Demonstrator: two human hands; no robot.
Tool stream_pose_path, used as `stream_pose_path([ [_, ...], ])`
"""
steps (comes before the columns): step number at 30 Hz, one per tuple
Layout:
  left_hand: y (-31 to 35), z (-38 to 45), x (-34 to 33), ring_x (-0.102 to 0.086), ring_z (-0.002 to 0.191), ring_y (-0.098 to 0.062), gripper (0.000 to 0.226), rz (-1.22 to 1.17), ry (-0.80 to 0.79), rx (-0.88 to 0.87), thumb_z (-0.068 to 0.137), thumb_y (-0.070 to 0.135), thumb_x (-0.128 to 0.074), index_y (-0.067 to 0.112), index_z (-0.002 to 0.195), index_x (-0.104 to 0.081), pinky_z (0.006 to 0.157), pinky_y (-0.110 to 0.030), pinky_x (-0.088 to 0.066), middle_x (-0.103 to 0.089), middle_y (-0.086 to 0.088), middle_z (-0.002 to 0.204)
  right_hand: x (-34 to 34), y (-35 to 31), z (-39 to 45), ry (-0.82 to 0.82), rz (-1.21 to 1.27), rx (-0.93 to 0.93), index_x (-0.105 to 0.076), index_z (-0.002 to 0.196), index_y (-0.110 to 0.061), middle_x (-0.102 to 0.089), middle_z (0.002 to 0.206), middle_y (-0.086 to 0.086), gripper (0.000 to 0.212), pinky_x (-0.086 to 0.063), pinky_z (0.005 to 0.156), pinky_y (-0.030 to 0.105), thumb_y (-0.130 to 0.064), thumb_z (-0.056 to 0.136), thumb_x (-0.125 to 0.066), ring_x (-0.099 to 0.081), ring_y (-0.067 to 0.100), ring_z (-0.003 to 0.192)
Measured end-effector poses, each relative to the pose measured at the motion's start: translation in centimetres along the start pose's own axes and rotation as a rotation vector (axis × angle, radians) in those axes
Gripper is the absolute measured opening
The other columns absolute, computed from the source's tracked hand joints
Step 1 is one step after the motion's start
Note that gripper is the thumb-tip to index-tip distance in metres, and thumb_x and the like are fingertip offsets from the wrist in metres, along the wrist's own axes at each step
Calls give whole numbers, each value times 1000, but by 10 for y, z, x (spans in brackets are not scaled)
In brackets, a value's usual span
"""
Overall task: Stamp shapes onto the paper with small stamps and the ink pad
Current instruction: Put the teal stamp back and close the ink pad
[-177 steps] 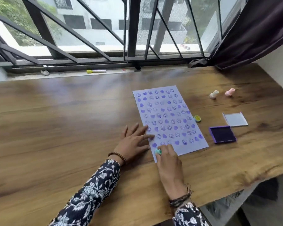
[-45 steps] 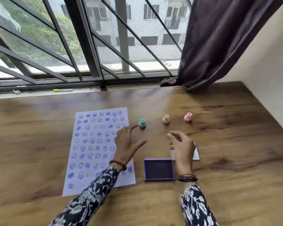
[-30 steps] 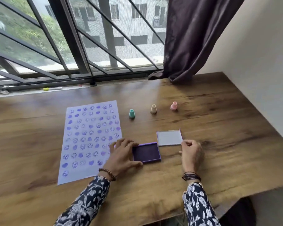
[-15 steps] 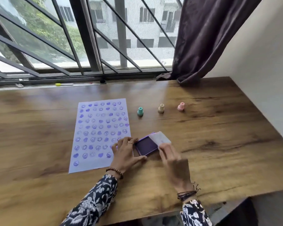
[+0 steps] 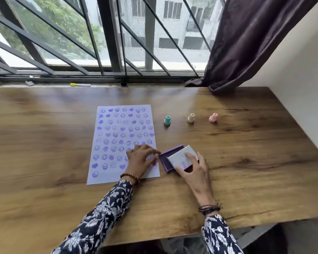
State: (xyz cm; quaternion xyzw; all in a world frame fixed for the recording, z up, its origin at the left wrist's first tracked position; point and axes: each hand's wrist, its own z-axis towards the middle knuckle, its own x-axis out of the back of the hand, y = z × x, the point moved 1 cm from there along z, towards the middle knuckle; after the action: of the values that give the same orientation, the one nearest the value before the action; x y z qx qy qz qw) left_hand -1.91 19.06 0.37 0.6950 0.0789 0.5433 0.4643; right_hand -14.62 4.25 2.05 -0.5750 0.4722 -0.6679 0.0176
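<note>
A white paper [image 5: 123,142] covered with purple smiley and heart prints lies on the wooden table [image 5: 44,143]. Right of it sits the purple ink pad [image 5: 166,155], with its clear lid [image 5: 180,158] lying skewed over most of it. My right hand [image 5: 193,171] presses on the lid from the near side. My left hand [image 5: 141,160] rests on the paper's lower right corner, fingertips touching the pad's left edge. Three small stamps stand upright beyond: teal [image 5: 167,121], beige [image 5: 191,118] and pink [image 5: 213,117].
A barred window [image 5: 117,43] and its sill run along the table's far edge, with a yellow-capped marker [image 5: 80,85] on the sill. A dark curtain [image 5: 246,43] hangs at the back right. A wall [image 5: 301,88] borders the right side.
My right hand picked up the lid from beside the ink pad and brought it over the pad. My left hand came to the pad's left edge and stays there.
</note>
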Motion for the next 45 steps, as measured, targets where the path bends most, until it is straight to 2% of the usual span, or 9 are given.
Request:
stream_pose_path([
  [3, 2, 1, -2, -46, 99, -15, 12, -9, 54, 20, 79, 30, -64, 34, 88, -69, 86, -42, -26, -62, 11, 90, 0, -2, -1, -6, -50, 6, -46, 130, -18, -33, 143, 16, 67, -30, 111, 39, -40, 71, -70, -30, 30, 133],
  [10, 3, 0, -3, -41, 94, -9, 9, -18, 90, 39, 76, 30, -67, 33, 84, -70, 78, -32, -16, -55, 16, 83, 2, -9, -7, 59, -27, -4, -47, 126, -22, -38, 129, 13, 67, -38, 101, 37, -37, 67, -75, -37, 28, 121],
  [13, 2, 0, -4, -41, 94, -9, 10, -19, 97, 47, 76, 30, -67, 33, 84, -71, 79, -31, -15, -55, 16, 83, -1, -10, -18, 51, -5, 4, -48, 124, -24, -34, 132, 10, 66, -37, 101, 34, -35, 66, -76, -34, 25, 124],
  [17, 1, 0, -4, -44, 97, -11, 9, 0, 104, 36, 77, 33, -66, 33, 85, -70, 70, -27, -9, -64, 9, 90, -11, -10, -28, 69, 2, 14, -49, 123, -22, -34, 132, 10, 68, -32, 103, 29, -32, 63, -79, -33, 25, 124],
  [27, -2, 1, -6, -42, 93, -8, 9, -1, 104, 24, 77, 34, -66, 33, 85, -70, 70, -27, -9, -64, 8, 90, -13, -11, -29, 57, -16, 7, -48, 123, -24, -34, 133, 9, 68, -32, 104, 31, -34, 63, -78, -32, 24, 126],
  [36, -2, 1, -6, -46, 98, -14, 9, 18, 103, 17, 78, 33, -64, 33, 85, -70, 70, -27, -9, -64, 8, 91, -15, -13, -27, 80, -60, -1, -47, 124, -23, -32, 137, 11, 69, -35, 104, 35, -35, 63, -78, -32, 27, 128],
  [45, 0, 0, -5, -44, 95, -11, 14, 52, 110, -14, 80, 38, -61, 40, 92, -68, 69, -27, -8, -63, 9, 90, -10, -9, -24, 64, -15, 2, -49, 123, -22, -32, 139, 12, 67, -36, 105, 35, -32, 63, -79, -32, 27, 130],
])
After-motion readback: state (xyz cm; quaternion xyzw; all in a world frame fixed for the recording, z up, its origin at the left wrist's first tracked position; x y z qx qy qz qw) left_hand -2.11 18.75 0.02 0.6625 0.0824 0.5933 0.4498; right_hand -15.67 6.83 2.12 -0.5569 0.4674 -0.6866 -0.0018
